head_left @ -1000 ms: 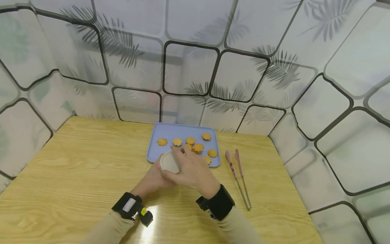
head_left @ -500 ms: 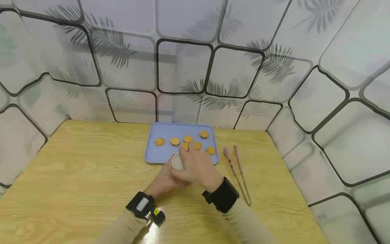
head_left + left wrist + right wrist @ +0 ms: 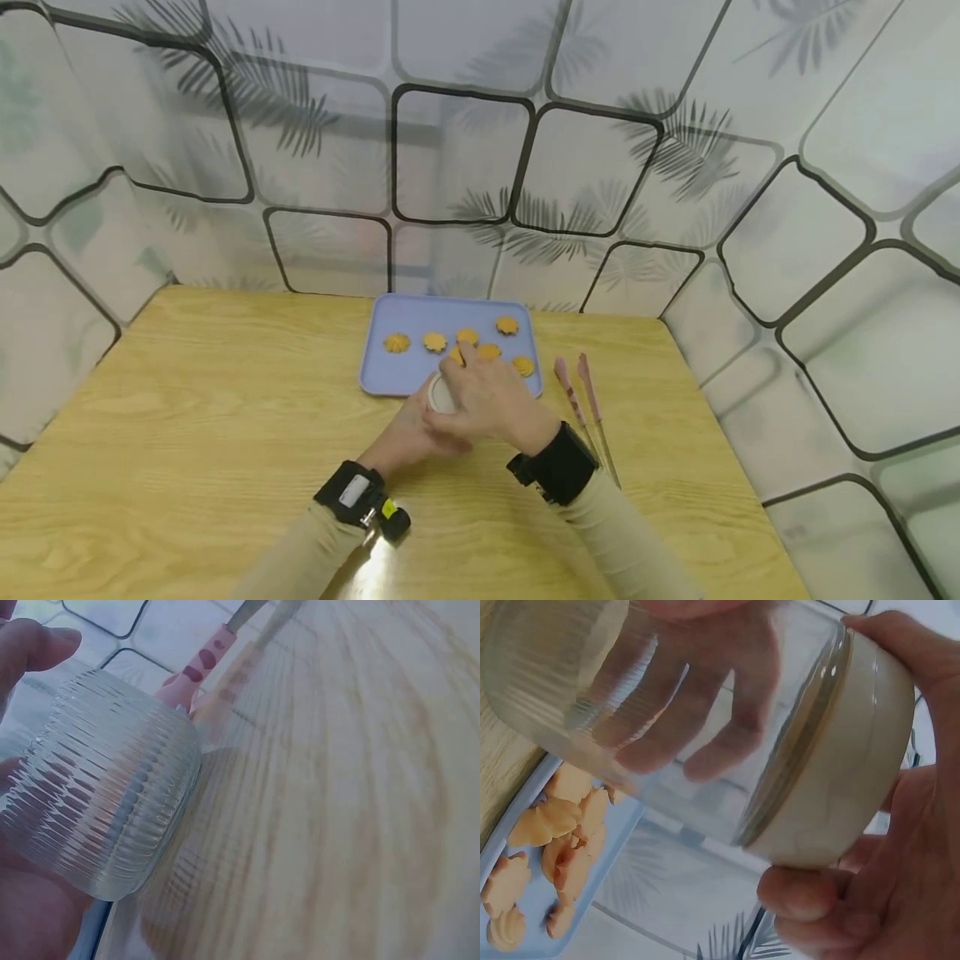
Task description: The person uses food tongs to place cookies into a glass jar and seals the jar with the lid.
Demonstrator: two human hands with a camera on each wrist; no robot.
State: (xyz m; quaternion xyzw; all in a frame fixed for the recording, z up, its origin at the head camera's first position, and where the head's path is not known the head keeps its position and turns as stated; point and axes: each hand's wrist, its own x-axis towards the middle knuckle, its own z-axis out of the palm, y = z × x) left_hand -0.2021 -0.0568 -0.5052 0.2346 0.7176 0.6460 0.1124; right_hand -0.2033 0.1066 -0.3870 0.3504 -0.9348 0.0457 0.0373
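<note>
A clear ribbed glass jar [image 3: 105, 787] is held above the wooden table, in front of the tray. My left hand [image 3: 416, 429] grips its body; those fingers show through the glass in the right wrist view. On the jar's mouth sits a cream lid [image 3: 840, 757], its rim against the glass. My right hand [image 3: 495, 404] curls its fingers and thumb round this lid, covering much of it in the head view. Just beyond both hands, a blue tray [image 3: 386, 375] carries several golden piped cookies [image 3: 544, 821].
Metal tongs with pink tips [image 3: 573, 396] lie to the right of the tray, partly behind the right wrist. The wooden tabletop [image 3: 225, 400] extends left and towards me. A patterned curtain [image 3: 465, 158] stands along the back and sides.
Both hands and the jar have shifted slightly right over the last second. The right hand covers more of the lid than before. Tray, cookies and tongs stay in place.
</note>
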